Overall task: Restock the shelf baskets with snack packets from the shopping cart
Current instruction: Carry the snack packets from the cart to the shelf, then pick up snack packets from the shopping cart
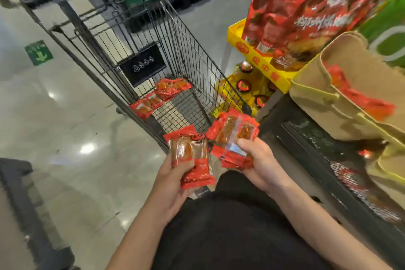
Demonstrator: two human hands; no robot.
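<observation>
My left hand [173, 184] grips a small stack of red snack packets [190, 153] with clear windows. My right hand [260, 162] grips a second bunch of the same red packets [234, 136], fanned out. Both hands hover just in front of the black wire shopping cart [190, 55]. More red packets [162, 94] lie on the cart's floor near its near-left corner. To the right, a tan basket [315, 98] on the dark shelf holds several red packets [368, 103].
A yellow display tray [258, 55] with large red bags [311, 6] stands above the basket. Yellow bottles with red caps [243, 85] sit beside the cart. A second tan basket [392, 160] is at the right edge. Green bins stand behind the cart. Polished floor lies to the left.
</observation>
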